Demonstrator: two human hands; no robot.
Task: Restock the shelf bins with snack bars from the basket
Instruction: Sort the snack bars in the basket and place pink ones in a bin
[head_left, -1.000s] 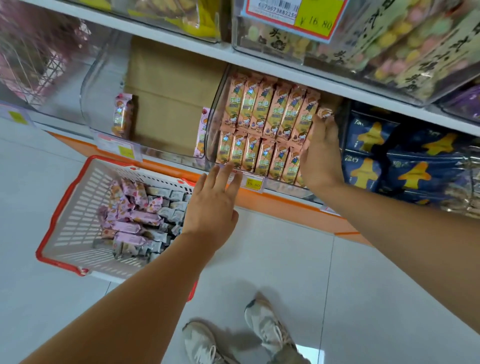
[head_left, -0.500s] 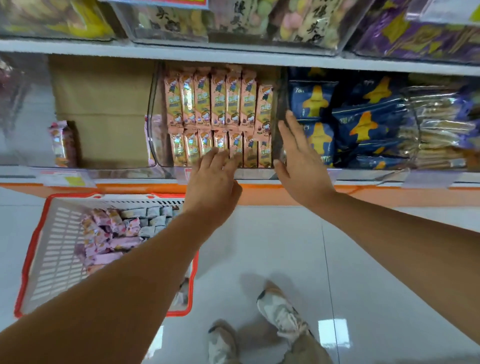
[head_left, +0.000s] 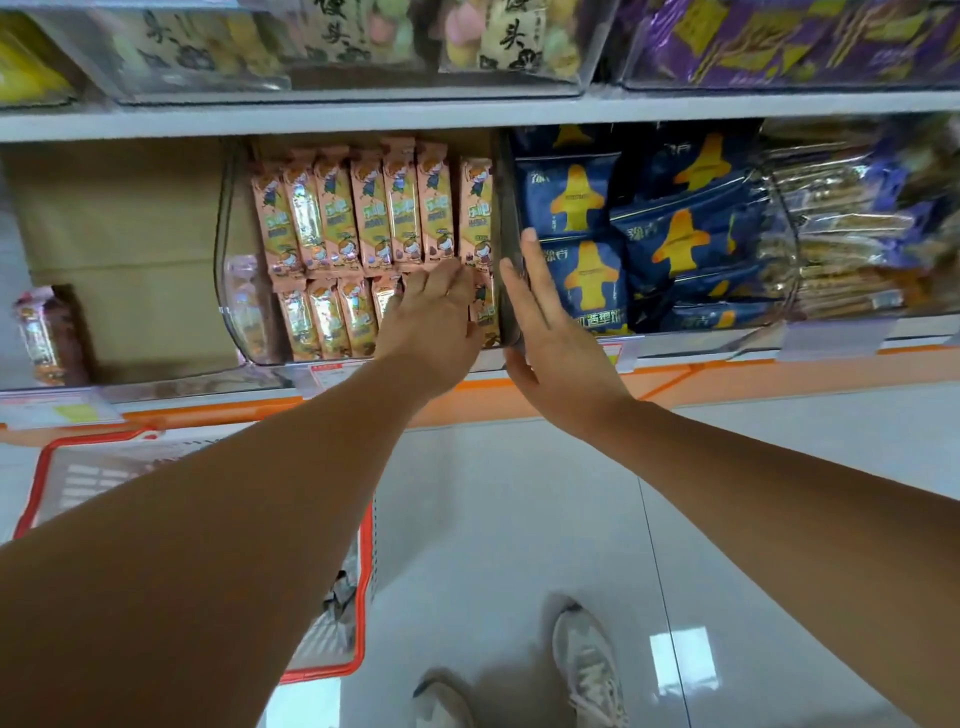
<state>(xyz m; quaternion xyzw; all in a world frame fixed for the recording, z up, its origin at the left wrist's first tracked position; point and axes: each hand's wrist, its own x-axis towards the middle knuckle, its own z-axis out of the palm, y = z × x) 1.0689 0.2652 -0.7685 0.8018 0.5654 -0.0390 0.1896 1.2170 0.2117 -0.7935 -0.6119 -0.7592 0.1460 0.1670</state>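
Basket (head_left: 363, 571) is mostly hidden behind the left forearm. You only get its red rim and some white mesh down on the floor (head_left: 519, 519), plus a scrap of grey wrapper at the edge, so I can't tell what's in it. Shoes (head_left: 587, 665) are cut off at the bottom.

Writing-wise it's rough. The price tags (head_left: 332, 371) on the shelf (head_left: 208, 397) are a blur and the print on the bars won't read. The bags (head_left: 514, 36) up top have big black Chinese characters I can't make out cleanly. Blue packs (head_left: 582, 197) next door show a yellow shape and pale characters.

The bars (head_left: 363, 223) have pinkish-orange wrappers with a green patch in the middle and a cartoon figure. They stand in two rows inside a clear bin (head_left: 228, 270) on that shelf.

Left hand (head_left: 431, 317) lies flat on the front row, fingers straight and together, tips smeared. Right hand (head_left: 556, 338) is edge-on against the bin's right wall, fingers straight and slightly fanned.
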